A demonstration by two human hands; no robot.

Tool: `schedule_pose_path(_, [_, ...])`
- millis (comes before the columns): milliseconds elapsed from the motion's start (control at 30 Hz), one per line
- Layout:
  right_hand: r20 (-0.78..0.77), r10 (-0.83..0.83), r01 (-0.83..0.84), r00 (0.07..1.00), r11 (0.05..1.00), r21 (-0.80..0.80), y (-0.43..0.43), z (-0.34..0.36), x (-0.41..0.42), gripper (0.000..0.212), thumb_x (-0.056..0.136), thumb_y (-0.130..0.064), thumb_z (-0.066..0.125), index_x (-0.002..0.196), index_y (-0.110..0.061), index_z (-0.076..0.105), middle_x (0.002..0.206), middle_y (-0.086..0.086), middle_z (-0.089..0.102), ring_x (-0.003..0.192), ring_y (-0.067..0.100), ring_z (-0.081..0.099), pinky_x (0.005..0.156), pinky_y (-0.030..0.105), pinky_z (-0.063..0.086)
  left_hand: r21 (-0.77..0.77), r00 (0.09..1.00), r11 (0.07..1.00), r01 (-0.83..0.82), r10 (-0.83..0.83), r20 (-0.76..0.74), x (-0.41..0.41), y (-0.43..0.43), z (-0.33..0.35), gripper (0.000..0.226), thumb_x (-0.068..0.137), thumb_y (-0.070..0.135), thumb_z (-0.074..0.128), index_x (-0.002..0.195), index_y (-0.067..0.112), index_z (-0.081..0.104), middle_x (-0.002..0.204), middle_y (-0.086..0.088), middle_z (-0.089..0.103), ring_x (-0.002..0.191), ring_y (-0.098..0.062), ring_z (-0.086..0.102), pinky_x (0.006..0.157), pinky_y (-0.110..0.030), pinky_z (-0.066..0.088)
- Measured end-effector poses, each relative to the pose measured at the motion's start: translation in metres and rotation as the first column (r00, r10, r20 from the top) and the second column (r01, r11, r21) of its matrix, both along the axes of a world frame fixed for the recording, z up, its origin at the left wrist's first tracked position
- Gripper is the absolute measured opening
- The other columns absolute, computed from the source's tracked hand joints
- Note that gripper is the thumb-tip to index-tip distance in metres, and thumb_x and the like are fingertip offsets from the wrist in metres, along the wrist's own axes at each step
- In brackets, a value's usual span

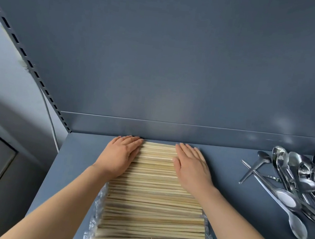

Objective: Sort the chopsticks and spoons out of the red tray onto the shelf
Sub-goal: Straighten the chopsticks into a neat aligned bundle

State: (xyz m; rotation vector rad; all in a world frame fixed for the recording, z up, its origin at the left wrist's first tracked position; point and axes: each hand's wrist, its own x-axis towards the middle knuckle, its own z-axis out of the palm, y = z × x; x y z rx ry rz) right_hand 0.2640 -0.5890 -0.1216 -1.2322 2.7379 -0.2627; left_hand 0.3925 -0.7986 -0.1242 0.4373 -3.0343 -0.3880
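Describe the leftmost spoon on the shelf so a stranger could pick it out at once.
Start at the grey-blue shelf and look to its right side, where metal spoons lie heaped. At the heap's left edge lies one small spoon, bowl toward the back wall, handle slanting toward the viewer's left. Unlike the others, it lies almost clear of the pile.

We count one left hand (117,154), one right hand (192,167), one shelf (226,167), one row of chopsticks (151,208), one heap of spoons (303,184).
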Motion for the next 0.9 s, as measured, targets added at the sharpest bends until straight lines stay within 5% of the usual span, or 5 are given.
schedule_pose_path(167, [-0.017, -0.012, 0.011, 1.0, 1.0, -0.029, 0.001, 0.002, 0.003, 0.05, 0.104, -0.037, 0.027, 0.151, -0.02, 0.028, 0.156, -0.005, 0.03, 0.144, 0.016, 0.024, 0.12, 0.033, 0.006, -0.019, 0.998, 0.999, -0.05, 0.05, -0.032, 0.002, -0.004, -0.006, 0.061, 0.094, 0.051, 0.016, 0.134, 0.027, 0.055, 0.118, 0.002, 0.057, 0.104, -0.025, 0.053, 0.094, -0.035, 0.039])
schedule_pose_path(300, [0.131, -0.036, 0.049, 0.991, 0.994, -0.097, 0.013, 0.007, -0.005, 0.057, 0.102, -0.046, 0.028, 0.154, -0.026, 0.017, 0.162, -0.008, 0.013, 0.148, 0.012, 0.007, 0.12, 0.031, 0.005, -0.052, 0.994, 0.995, -0.081, 0.077, -0.076, 0.008, -0.002, 0.001, 0.056, 0.095, 0.045, 0.02, 0.136, 0.024, 0.053, 0.128, 0.0, 0.057, 0.117, -0.026, 0.053, 0.106, -0.042, 0.033])
schedule_pose_path(467, [0.094, 0.025, -0.036, 0.995, 0.992, 0.118, 0.024, 0.002, 0.008, 0.085, 0.084, -0.069, -0.002, 0.152, -0.021, -0.018, 0.157, -0.005, -0.027, 0.143, 0.009, -0.028, 0.12, 0.032, -0.011, -0.102, 0.998, 0.995, 0.009, -0.002, 0.061, 0.028, 0.021, -0.005, 0.079, 0.091, 0.065, -0.004, 0.152, 0.022, 0.021, 0.159, 0.004, 0.02, 0.148, -0.018, 0.014, 0.118, -0.043, 0.0])
schedule_pose_path(600, [0.028, 0.058, -0.063, 0.998, 0.974, 0.219, 0.018, 0.004, 0.005, 0.086, 0.082, -0.068, -0.01, 0.149, -0.017, -0.025, 0.157, 0.0, -0.03, 0.143, 0.014, -0.031, 0.12, 0.04, -0.013, -0.131, 0.991, 0.991, 0.004, 0.014, 0.131, 0.027, 0.022, -0.009, 0.091, 0.079, 0.069, -0.023, 0.153, 0.02, -0.004, 0.16, 0.004, -0.005, 0.148, -0.017, -0.007, 0.12, -0.041, -0.007])
schedule_pose_path(900, [0.077, 0.088, -0.098, 0.993, 0.985, 0.141, 0.028, 0.035, 0.054, 0.079, 0.094, -0.062, 0.01, 0.151, -0.015, -0.02, 0.158, 0.0, -0.027, 0.145, 0.014, -0.027, 0.119, 0.034, -0.015, -0.156, 0.999, 0.987, 0.039, -0.036, 0.019, 0.053, 0.052, 0.013, 0.077, 0.095, 0.061, 0.014, 0.151, 0.009, 0.025, 0.156, -0.008, 0.027, 0.145, -0.024, 0.023, 0.114, -0.043, 0.009])
